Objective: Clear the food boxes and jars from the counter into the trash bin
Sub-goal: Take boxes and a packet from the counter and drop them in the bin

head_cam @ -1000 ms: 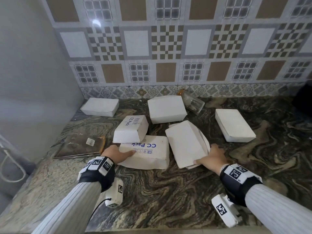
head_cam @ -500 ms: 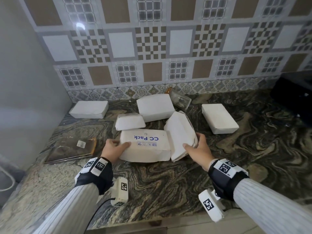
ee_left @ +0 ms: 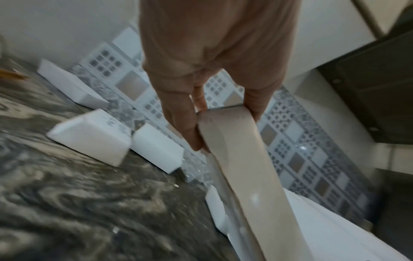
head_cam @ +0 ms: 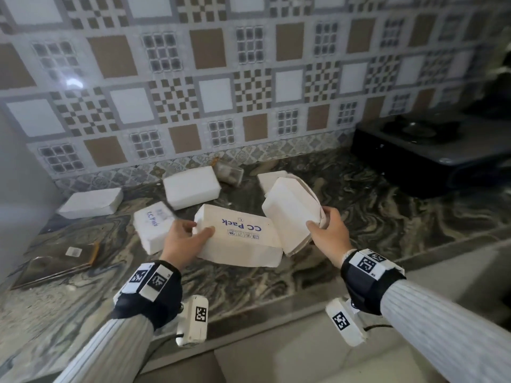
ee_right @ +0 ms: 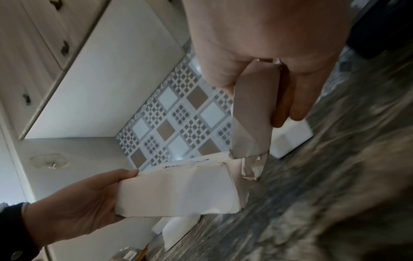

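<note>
Boxes held in both hands above counter (head_cam: 373,230).
"CC Pack" box (head_cam: 237,239) is gripped at its 9 o'clock end by left hand (head_cam: 184,241); plain white box (head_cam: 290,214), tilted, is pinched at 3 o'clock by right hand (head_cam: 329,236). Jar (head_cam: 229,172) is lying at 12 o'clock.

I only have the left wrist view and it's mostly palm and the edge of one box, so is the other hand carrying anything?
Observer: Yes. The right hand grips a plain white box, lifted and tilted.
Operator: What does my box say on top?
Observer: The box in the left hand reads CC Pack in blue.
Operator: Any jar left?
Observer: One glass jar lies on its side by the tiled wall.
</note>
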### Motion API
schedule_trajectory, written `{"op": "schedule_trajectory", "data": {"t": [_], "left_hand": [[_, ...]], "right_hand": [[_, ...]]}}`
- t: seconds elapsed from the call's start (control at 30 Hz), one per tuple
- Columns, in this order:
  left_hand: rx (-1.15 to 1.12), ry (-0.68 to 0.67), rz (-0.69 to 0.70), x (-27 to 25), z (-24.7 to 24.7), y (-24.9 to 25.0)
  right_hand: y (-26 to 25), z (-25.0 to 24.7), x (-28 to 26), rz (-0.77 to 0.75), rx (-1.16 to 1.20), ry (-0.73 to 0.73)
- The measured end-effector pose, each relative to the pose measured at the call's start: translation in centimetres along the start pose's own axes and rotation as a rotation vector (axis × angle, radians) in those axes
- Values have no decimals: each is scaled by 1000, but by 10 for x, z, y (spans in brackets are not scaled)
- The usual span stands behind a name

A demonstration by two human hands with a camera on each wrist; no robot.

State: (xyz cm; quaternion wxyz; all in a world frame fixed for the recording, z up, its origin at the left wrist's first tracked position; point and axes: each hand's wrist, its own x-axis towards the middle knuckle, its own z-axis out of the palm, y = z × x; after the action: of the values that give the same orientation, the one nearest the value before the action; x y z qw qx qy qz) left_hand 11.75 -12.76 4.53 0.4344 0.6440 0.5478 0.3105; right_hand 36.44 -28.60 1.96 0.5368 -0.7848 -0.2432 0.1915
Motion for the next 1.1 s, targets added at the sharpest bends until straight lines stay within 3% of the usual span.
{"op": "schedule_trajectory", "data": {"t": [0.23, 0.37, 0.53, 0.8, 1.1], "left_hand": [[60, -183, 189, -94, 136, 55], [44, -356, 201, -145, 225, 79], [67, -561, 321, -205, 332, 109], [207, -845, 401, -264, 483, 115], [407, -1079, 489, -268, 644, 127]], "right_hand": [[75, -182, -38, 90, 22, 251], [125, -282, -73, 208, 20, 411], [179, -380, -118, 327, -39, 635], [257, -456, -156, 606, -138, 797], [327, -488, -93, 907, -136, 823]]}}
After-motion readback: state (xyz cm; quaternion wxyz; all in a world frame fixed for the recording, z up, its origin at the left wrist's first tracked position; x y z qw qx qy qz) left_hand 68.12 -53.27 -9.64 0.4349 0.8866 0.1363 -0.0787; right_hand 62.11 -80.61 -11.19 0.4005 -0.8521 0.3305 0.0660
